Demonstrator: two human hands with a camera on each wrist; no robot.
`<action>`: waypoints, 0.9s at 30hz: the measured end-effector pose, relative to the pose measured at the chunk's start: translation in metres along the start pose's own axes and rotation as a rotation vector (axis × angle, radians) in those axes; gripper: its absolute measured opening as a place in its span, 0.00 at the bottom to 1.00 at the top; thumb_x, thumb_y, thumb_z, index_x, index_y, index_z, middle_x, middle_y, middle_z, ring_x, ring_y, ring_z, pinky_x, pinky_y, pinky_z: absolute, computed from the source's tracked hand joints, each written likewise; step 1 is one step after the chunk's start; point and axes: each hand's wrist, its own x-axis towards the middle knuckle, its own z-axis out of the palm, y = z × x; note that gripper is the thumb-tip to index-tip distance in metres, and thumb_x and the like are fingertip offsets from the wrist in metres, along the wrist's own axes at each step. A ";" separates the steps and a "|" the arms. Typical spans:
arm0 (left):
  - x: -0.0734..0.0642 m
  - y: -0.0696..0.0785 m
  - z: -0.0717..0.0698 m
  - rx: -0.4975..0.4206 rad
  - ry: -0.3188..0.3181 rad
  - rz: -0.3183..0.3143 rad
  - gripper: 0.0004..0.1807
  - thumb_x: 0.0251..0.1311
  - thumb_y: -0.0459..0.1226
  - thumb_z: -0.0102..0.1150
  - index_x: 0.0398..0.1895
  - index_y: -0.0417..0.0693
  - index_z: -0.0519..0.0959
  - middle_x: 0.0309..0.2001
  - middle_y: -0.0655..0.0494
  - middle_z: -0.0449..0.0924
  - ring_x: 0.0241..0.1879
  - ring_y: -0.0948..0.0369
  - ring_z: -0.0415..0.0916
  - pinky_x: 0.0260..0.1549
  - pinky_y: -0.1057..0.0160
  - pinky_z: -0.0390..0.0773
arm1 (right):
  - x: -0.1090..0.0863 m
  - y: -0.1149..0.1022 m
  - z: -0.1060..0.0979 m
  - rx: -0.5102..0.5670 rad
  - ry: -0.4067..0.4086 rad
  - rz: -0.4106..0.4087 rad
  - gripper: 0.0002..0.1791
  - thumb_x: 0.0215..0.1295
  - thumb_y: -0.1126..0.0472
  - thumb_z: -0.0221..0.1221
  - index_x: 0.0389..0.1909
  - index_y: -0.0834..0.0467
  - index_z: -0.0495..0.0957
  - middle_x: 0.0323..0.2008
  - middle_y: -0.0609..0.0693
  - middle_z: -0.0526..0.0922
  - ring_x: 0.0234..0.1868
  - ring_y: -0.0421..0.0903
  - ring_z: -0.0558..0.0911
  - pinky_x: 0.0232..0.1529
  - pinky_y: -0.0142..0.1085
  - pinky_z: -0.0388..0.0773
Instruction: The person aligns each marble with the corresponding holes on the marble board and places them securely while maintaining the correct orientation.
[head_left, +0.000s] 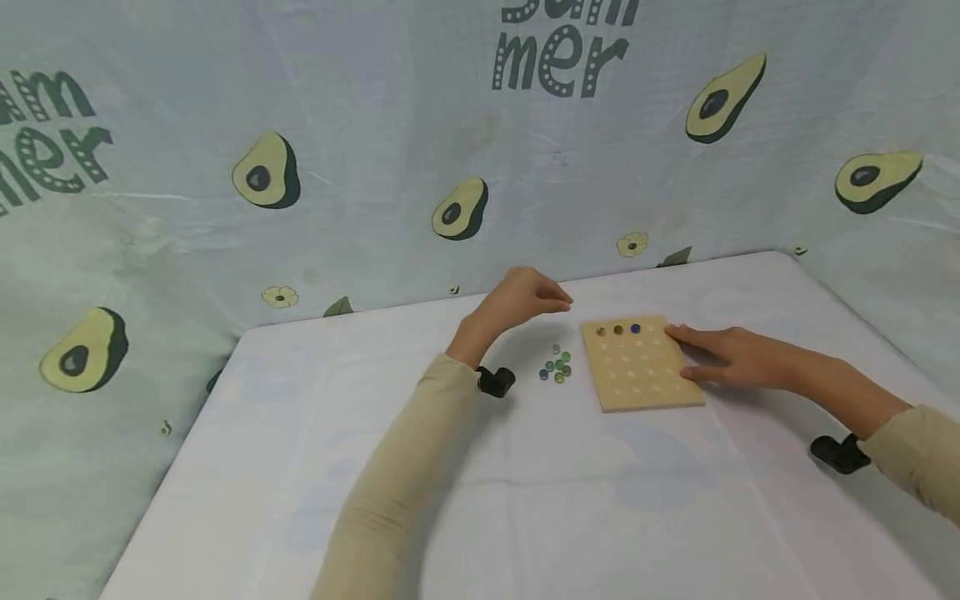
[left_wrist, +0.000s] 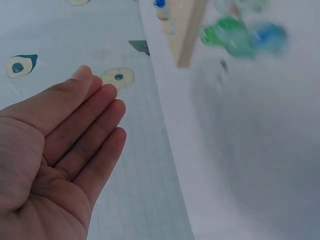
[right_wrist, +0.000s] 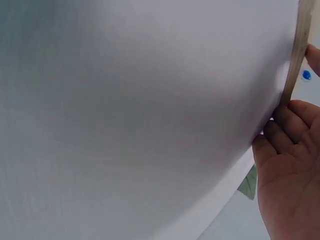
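A square wooden board [head_left: 641, 392] with rows of shallow hollows lies on the table. Three glass marbles, the rightmost a blue marble [head_left: 635, 328], sit in its far row. My right hand [head_left: 738, 358] touches the board's right edge, thumb and fingers spread along it; the right wrist view shows the fingertips right at that edge [right_wrist: 296, 60]. My left hand [head_left: 521, 298] hangs in the air left of the board, thumb tip close to the index finger. Nothing shows in its palm [left_wrist: 70, 150]. Below it lies a small cluster of green, blue and clear marbles [head_left: 559, 365].
A white cloth [head_left: 510, 500] covers the table. Behind it hangs a pale curtain [head_left: 360, 150] printed with avocados, meeting the table's far edge. A black wrist camera [head_left: 496, 382] sits on the left wrist, another camera [head_left: 840, 454] on the right.
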 end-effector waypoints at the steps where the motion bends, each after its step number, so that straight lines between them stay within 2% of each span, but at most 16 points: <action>1: -0.004 -0.003 -0.003 0.006 -0.015 0.005 0.15 0.70 0.43 0.63 0.53 0.46 0.87 0.51 0.57 0.87 0.53 0.62 0.80 0.51 0.63 0.80 | -0.002 0.001 0.000 0.009 0.002 0.004 0.46 0.71 0.37 0.58 0.78 0.62 0.58 0.73 0.69 0.62 0.72 0.69 0.65 0.65 0.63 0.67; 7: -0.027 -0.018 -0.014 0.069 -0.045 0.028 0.14 0.71 0.40 0.62 0.53 0.43 0.87 0.50 0.54 0.88 0.50 0.61 0.83 0.47 0.64 0.81 | -0.004 0.001 0.001 0.008 0.017 0.000 0.45 0.72 0.37 0.57 0.78 0.62 0.58 0.74 0.69 0.60 0.73 0.68 0.62 0.67 0.63 0.64; 10: -0.036 -0.022 -0.012 0.087 -0.059 0.025 0.13 0.70 0.39 0.63 0.53 0.44 0.87 0.51 0.54 0.88 0.50 0.61 0.83 0.47 0.64 0.81 | -0.002 -0.001 0.001 -0.001 0.012 -0.001 0.45 0.72 0.36 0.56 0.77 0.63 0.59 0.74 0.69 0.60 0.74 0.68 0.61 0.68 0.64 0.62; 13: -0.041 -0.025 -0.008 0.106 -0.082 0.033 0.14 0.69 0.39 0.63 0.54 0.46 0.87 0.51 0.55 0.87 0.53 0.61 0.82 0.50 0.64 0.81 | -0.001 -0.003 0.001 -0.001 0.005 -0.005 0.46 0.72 0.36 0.56 0.77 0.64 0.59 0.74 0.69 0.60 0.74 0.68 0.60 0.69 0.64 0.61; 16: -0.044 -0.028 -0.003 0.148 -0.090 0.075 0.14 0.68 0.38 0.64 0.54 0.47 0.87 0.52 0.57 0.87 0.56 0.61 0.81 0.56 0.63 0.78 | 0.000 -0.004 0.000 -0.009 0.000 -0.017 0.46 0.72 0.36 0.56 0.77 0.65 0.59 0.74 0.68 0.61 0.74 0.67 0.61 0.69 0.63 0.62; 20: -0.042 -0.033 0.006 0.185 -0.092 0.129 0.14 0.68 0.37 0.65 0.54 0.49 0.87 0.52 0.57 0.87 0.57 0.61 0.81 0.58 0.64 0.76 | 0.000 -0.004 -0.001 -0.025 0.001 -0.026 0.45 0.72 0.36 0.56 0.77 0.64 0.60 0.74 0.67 0.62 0.73 0.67 0.63 0.68 0.62 0.65; 27: -0.039 -0.037 0.017 0.210 -0.100 0.156 0.14 0.69 0.37 0.64 0.55 0.49 0.86 0.54 0.56 0.86 0.58 0.61 0.80 0.58 0.66 0.76 | 0.000 -0.002 0.001 -0.063 0.011 -0.041 0.44 0.72 0.38 0.57 0.76 0.65 0.60 0.73 0.67 0.64 0.71 0.66 0.67 0.66 0.60 0.68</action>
